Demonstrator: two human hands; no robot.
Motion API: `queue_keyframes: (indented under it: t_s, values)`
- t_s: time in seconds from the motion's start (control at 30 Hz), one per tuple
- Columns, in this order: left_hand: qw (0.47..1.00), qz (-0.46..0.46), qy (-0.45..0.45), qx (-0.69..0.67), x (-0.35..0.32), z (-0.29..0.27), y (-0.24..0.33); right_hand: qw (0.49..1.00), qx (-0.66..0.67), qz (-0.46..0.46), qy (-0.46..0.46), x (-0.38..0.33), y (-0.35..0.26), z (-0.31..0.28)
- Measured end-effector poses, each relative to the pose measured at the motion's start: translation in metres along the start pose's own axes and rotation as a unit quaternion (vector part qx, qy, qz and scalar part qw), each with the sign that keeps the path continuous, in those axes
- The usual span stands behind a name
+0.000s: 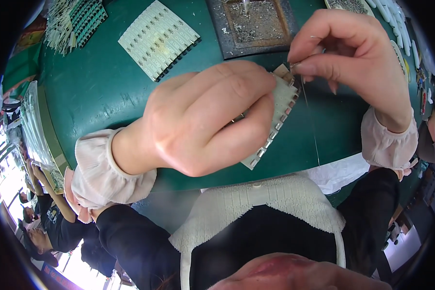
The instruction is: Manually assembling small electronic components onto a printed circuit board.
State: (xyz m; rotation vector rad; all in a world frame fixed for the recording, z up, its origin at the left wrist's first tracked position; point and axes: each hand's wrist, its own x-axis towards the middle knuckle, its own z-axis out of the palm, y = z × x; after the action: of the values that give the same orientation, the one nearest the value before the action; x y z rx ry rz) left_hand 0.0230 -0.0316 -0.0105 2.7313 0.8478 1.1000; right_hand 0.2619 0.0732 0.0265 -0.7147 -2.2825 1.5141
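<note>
My left hand is closed around a pale circuit board panel, palm down, and covers most of it. A row of small metal parts lines the panel's right edge. Beside the panel's far corner, my right hand is closed in a pinch, thumb against forefinger. A thin wire runs from near these fingertips down toward the table's near edge. Something tiny and metallic shows at the fingertips, too small to make out. Another pale circuit board panel lies flat on the green table, beyond my left hand.
A dark tray holding metal scraps stands at the far middle. Green boards with white wires lie far left. White tubes and a container of small parts sit far right. Other people are at the left.
</note>
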Motion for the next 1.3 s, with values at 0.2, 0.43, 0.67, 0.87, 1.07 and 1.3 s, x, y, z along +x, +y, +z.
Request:
queue_keyframes:
  t_s: [0.2,0.43,0.67,0.87,1.07,1.3]
  values:
    - [1.000,0.005,0.003,0.004,0.002,-0.002,0.000,0.992,-0.105,0.006,-0.066,0.006,-0.011,0.001]
    - [1.000,0.017,-0.015,-0.020,0.000,-0.005,-0.002,0.991,-0.103,-0.058,-0.067,0.007,-0.006,0.003]
    - [0.999,0.025,-0.004,-0.044,-0.001,-0.001,-0.005,0.994,-0.044,-0.023,-0.102,0.009,0.002,-0.002]
    - [0.998,0.042,-0.004,-0.054,-0.001,-0.003,-0.002,0.995,-0.026,-0.033,-0.092,0.008,0.001,0.005]
    - [0.997,0.013,-0.011,-0.074,-0.001,-0.006,0.000,0.997,0.064,0.011,-0.039,0.002,0.007,0.011]
    - [0.982,-0.151,-0.022,-0.111,0.000,-0.008,0.001,0.994,0.086,0.065,0.022,0.001,-0.004,0.010]
